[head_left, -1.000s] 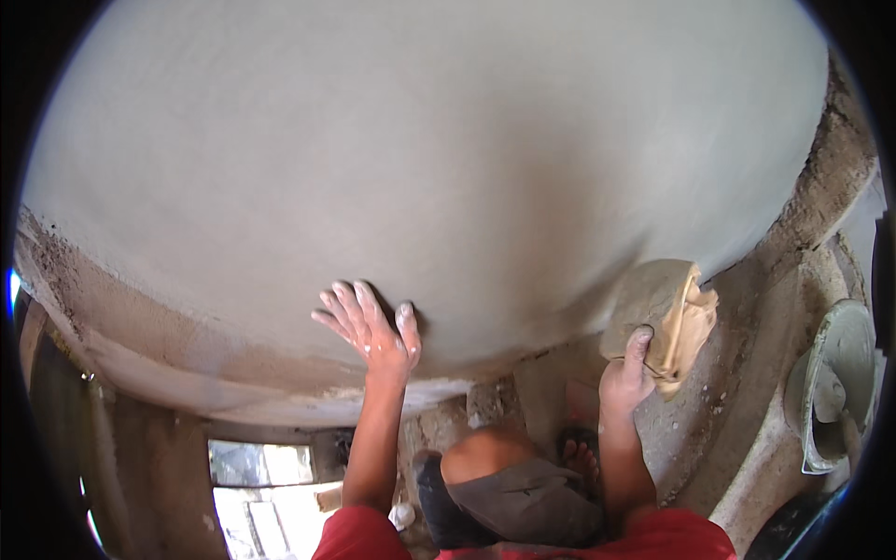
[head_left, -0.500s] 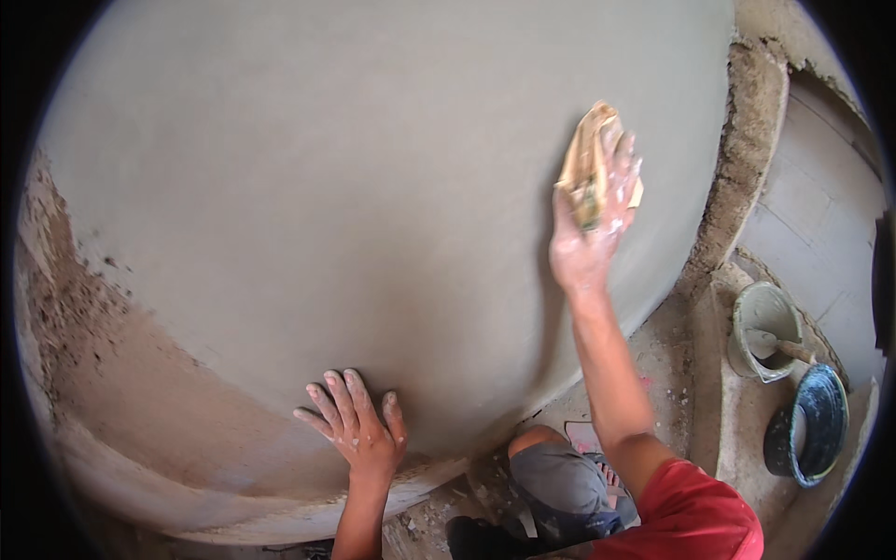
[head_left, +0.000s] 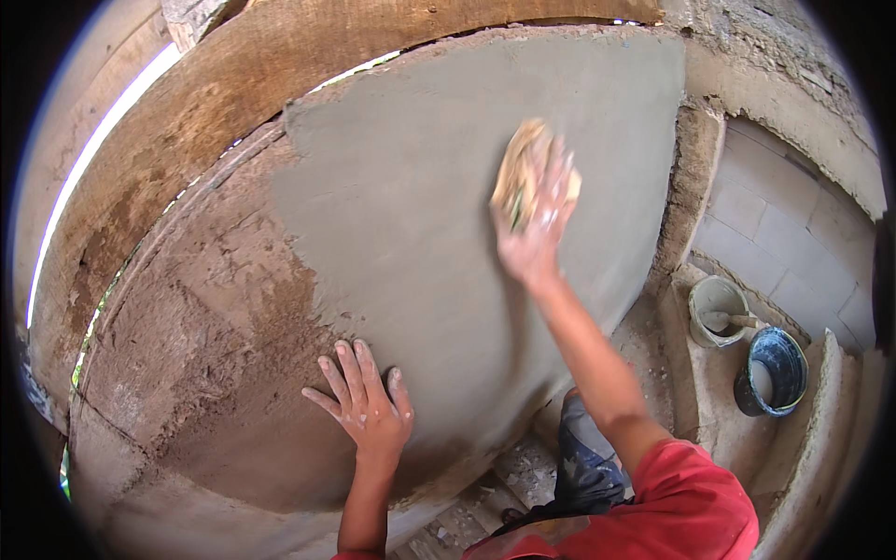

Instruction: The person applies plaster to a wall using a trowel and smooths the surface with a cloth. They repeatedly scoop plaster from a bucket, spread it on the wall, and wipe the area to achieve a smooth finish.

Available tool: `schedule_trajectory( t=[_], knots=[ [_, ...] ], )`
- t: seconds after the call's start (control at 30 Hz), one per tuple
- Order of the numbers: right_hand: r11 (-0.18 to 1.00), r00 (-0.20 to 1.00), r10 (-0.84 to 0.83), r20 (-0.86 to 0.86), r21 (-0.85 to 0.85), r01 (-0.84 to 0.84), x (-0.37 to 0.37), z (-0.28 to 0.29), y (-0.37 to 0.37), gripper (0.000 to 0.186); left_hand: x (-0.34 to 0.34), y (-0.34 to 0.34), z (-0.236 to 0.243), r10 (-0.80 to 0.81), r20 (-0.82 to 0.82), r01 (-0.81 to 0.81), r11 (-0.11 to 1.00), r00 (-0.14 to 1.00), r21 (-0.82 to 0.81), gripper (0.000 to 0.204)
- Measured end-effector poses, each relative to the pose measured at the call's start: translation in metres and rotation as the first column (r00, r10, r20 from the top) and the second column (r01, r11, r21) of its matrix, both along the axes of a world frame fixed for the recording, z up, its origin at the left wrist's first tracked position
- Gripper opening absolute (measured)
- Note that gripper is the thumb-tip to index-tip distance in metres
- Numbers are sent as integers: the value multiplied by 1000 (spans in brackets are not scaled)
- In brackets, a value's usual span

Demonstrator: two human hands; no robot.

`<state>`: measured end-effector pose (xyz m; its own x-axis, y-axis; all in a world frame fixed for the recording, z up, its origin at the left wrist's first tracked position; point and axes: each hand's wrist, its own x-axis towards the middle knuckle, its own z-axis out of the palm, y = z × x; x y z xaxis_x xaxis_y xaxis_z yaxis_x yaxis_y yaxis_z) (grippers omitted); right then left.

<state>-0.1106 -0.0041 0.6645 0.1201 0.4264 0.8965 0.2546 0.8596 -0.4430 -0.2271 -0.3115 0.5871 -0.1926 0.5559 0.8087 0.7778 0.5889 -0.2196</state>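
My right hand (head_left: 539,233) presses a crumpled tan sheet (head_left: 514,177), which looks like paper or thin cloth, against smooth grey plaster (head_left: 411,187) on the wall. Its fingers point up and are slightly blurred; part of the sheet sticks out on both sides of them. Lower down, my left hand (head_left: 378,408) rests on the wall with its fingers spread and nothing in it. It lies where the grey plaster meets the rough brown wall surface (head_left: 201,373). Both hands carry whitish smears.
A wooden board (head_left: 233,84) curves along the wall's upper edge. To the right, a pale bucket (head_left: 702,322) holding a trowel (head_left: 731,320) stands beside a dark blue bucket (head_left: 793,359) on a concrete ledge (head_left: 686,373). Light blocks (head_left: 756,215) lie beyond.
The view has shifted, and now takes in the board and more brown wall. My right hand with the tan sheet appears further left; my left hand remains spread on the wall.
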Motion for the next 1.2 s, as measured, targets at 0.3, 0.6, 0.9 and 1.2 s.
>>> schedule_trajectory(
  t=[0.3,0.6,0.9,1.2],
  knots=[
    [999,994,-5,-108,-34,2,-10,80,4,93,13,21,119,-216,-177,239,964,960,116,65],
    [963,930,94,356,204,-176,-23,-96,-95,98,27,131,273,-287,-488,405,901,824,154,61],
    [985,998,-31,-63,-170,20,-5,-31,1,79,27,148,270,-165,-554,310,934,816,179,38],
    [968,926,118,-360,-166,-188,19,84,53,83,34,149,278,-259,-506,392,903,823,175,34]
  ],
)
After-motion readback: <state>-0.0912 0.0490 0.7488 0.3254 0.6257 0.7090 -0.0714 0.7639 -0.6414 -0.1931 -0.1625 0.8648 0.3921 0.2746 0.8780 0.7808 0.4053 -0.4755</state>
